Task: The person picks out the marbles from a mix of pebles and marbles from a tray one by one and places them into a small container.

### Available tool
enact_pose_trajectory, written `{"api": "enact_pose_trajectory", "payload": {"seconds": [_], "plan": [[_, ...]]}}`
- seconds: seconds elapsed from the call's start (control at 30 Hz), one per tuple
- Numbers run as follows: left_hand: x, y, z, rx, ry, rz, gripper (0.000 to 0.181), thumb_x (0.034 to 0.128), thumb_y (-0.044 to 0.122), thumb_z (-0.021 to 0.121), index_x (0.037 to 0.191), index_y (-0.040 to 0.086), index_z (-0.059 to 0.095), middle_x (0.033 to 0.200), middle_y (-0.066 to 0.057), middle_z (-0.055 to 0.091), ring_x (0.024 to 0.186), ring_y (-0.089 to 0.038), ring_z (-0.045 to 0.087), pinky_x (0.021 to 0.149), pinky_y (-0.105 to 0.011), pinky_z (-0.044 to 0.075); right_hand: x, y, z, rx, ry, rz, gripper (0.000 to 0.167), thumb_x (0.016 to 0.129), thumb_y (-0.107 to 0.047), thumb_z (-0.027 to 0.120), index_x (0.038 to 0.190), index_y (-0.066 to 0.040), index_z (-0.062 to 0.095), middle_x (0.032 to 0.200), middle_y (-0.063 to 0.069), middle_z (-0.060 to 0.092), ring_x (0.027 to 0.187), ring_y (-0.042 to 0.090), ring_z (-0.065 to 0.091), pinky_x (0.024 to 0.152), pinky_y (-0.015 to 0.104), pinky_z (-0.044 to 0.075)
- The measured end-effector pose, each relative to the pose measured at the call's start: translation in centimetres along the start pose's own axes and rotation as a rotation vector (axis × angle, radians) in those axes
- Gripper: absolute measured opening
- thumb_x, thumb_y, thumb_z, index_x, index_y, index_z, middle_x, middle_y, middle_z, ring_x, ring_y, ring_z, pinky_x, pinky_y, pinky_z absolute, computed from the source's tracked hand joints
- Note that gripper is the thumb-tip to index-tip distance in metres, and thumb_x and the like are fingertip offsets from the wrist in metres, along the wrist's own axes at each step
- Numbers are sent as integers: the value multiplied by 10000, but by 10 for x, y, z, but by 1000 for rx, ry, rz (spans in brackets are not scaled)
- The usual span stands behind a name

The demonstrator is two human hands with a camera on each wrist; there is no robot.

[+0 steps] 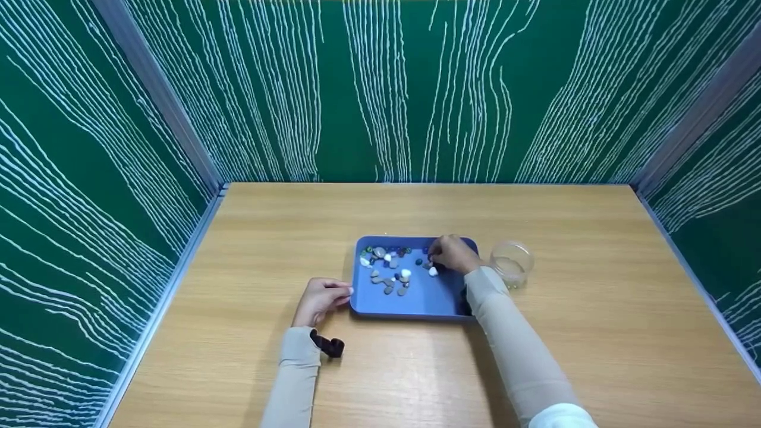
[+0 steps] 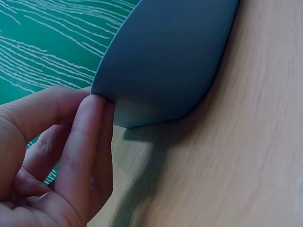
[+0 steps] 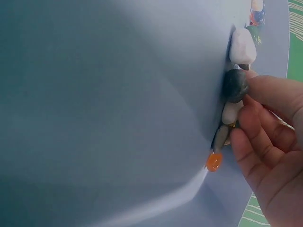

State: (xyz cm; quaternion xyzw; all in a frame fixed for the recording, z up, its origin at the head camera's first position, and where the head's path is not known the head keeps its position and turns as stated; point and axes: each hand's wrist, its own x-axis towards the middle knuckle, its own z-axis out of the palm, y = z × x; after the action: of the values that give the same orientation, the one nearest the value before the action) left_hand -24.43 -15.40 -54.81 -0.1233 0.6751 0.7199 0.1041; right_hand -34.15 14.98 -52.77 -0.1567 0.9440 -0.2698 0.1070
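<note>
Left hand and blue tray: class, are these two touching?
Touching. The left wrist view shows the left hand pinching the blue tray at its rim, no gap.

A: Tray [image 1: 425, 302] on table [image 1: 267, 238], roughly mid-width. Neighbours?
B: Left hand [image 1: 323, 300] at its left edge. Jar [image 1: 512, 264] on the table, just right of the tray's far right part.
A: Right hand [image 1: 455, 254]?
B: Over the tray's right part, toward the far edge; jar to its right. One stone [image 3: 236, 86] at its fingertips, others on either side in the right wrist view.
A: Remaining pieces [image 1: 402, 291]?
B: Mostly in the tray's left half, reaching the far left corner.
A: Walls [image 1: 333, 89]?
B: Left, right and behind the table.
</note>
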Motion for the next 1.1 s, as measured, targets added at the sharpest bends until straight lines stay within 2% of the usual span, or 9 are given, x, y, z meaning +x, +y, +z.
{"api": "enact_pose_trajectory", "payload": {"seconds": [0.13,0.2,0.4,0.57,0.8,1.1], "plan": [[0,0,0,-12,-6,5,219,778,-110,683,990,-164,666,799,-57,683,683,-92,657,662,-198,611,-3,0,-4,-3,21,-51,135,899,-17,626,983,23,723,958,167,714,759,182,622,697,329,578],[0,0,0,-9,-8,4,232,778,-105,684,1000,-170,660,804,-67,683,679,-87,654,657,-192,608,-3,0,-6,7,17,-37,143,904,-24,625,1002,23,718,968,165,712,764,182,624,707,332,582],[-1,-1,0,-21,-6,1,227,781,-117,677,1000,-177,658,803,-68,678,702,-105,661,686,-210,615,-4,-3,-12,67,-26,75,175,920,-77,628,1063,-33,719,1002,124,701,798,201,621,723,305,574],[-1,-1,0,-29,-4,2,220,788,-131,662,1002,-185,651,804,-83,685,704,-112,661,689,-219,617,-5,-2,-17,97,-33,93,166,915,-77,633,1051,-45,722,963,106,700,799,217,636,679,273,546],[0,-2,0,-10,1,-2,259,770,-103,705,1012,-179,653,816,-85,686,702,-112,657,675,-215,615,-9,0,-24,98,-23,85,172,915,-76,631,1058,-36,718,950,98,701,817,226,634,713,283,548],[0,-1,0,-25,-16,-7,231,789,-95,689,1006,-167,658,828,-99,686,707,-103,664,687,-212,615,-17,2,-32,76,18,35,171,913,-40,621,1052,-4,714,1019,151,700,845,225,628,813,383,594]]}}
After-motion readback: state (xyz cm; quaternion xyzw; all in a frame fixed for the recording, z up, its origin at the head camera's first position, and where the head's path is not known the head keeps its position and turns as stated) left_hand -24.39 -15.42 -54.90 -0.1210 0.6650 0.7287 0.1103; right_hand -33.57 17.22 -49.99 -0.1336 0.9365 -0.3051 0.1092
